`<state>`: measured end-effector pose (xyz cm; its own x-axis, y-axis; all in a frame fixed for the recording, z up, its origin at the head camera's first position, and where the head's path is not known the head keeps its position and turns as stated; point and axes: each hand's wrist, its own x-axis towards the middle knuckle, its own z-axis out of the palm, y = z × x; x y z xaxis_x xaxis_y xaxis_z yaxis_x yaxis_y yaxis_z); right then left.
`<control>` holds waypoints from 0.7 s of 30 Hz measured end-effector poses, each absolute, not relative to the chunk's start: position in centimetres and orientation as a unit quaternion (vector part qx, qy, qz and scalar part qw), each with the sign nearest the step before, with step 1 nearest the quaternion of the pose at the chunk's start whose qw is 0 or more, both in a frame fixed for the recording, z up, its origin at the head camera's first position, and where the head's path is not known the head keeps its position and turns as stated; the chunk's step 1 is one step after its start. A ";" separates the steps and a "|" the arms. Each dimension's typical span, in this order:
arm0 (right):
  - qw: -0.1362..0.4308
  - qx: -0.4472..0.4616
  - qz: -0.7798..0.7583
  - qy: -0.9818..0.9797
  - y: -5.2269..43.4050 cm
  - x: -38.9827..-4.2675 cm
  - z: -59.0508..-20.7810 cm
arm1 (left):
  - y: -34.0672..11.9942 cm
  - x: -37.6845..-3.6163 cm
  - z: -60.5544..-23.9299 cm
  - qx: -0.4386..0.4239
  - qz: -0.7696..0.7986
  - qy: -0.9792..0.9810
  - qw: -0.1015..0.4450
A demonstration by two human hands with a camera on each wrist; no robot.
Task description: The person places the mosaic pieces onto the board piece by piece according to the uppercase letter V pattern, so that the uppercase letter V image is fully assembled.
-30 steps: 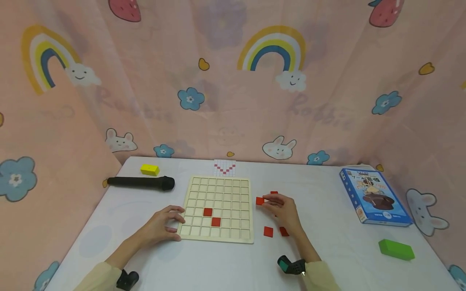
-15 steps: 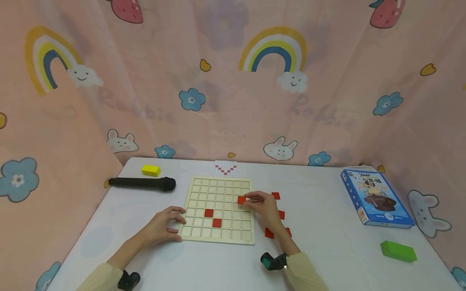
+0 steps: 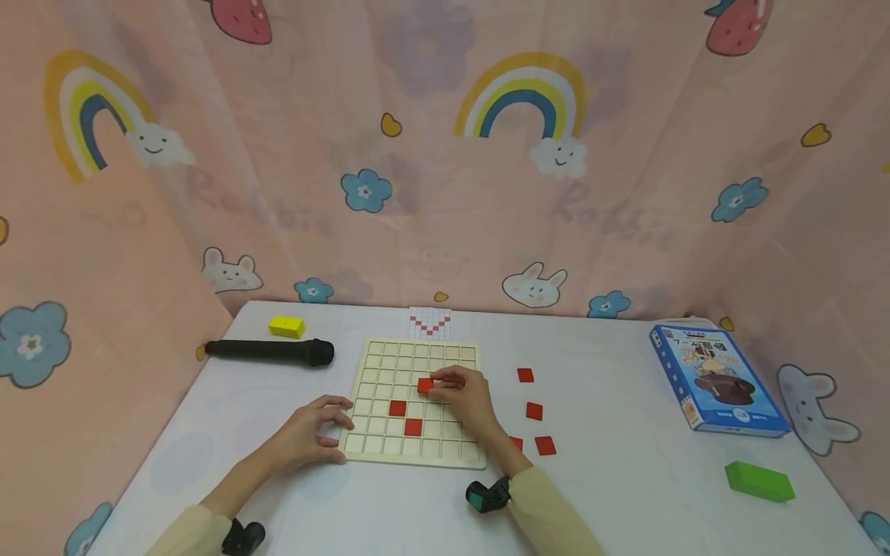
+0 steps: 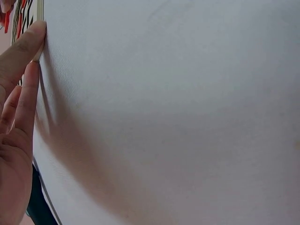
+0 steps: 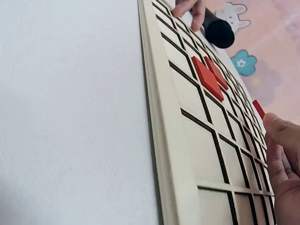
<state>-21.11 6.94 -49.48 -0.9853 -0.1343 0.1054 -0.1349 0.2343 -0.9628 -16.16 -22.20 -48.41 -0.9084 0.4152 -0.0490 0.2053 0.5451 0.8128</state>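
Observation:
A pale wooden grid board (image 3: 445, 455) lies on the white table (image 3: 626, 479). Two red square tiles sit in its cells, one (image 3: 397, 408) and one (image 3: 413, 426); they also show in the right wrist view (image 5: 206, 77). My right hand (image 3: 464, 394) is over the board's middle and pinches a third red tile (image 3: 425, 384) at its fingertips, the tile's edge visible as red tile (image 5: 258, 108). My left hand (image 3: 309, 434) rests at the board's left edge with fingers touching it (image 4: 28, 51). Several loose red tiles (image 3: 534, 411) lie right of the board.
A black microphone (image 3: 267, 350) and a yellow block (image 3: 287, 326) lie at the back left. A small pattern card (image 3: 429, 321) sits behind the board. A blue box (image 3: 716, 378) and a green block (image 3: 759, 480) are on the right. Pink curtain walls surround the table.
My right hand carried a red tile from the loose pile at the right leftward to over the board's middle. The left hand stayed at the board's edge.

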 end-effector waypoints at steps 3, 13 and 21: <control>0.005 0.102 0.611 -0.785 6.0 -21.2 -49.5 | -22.2 -16.1 -48.4 0.179 0.447 0.869 0.118; -0.017 0.129 0.597 -0.792 3.6 -21.4 -49.4 | -22.4 -16.1 -48.4 0.191 0.451 0.863 0.125; -0.007 0.144 0.577 -0.804 2.4 -21.7 -49.3 | -22.4 -16.2 -48.4 0.191 0.450 0.863 0.125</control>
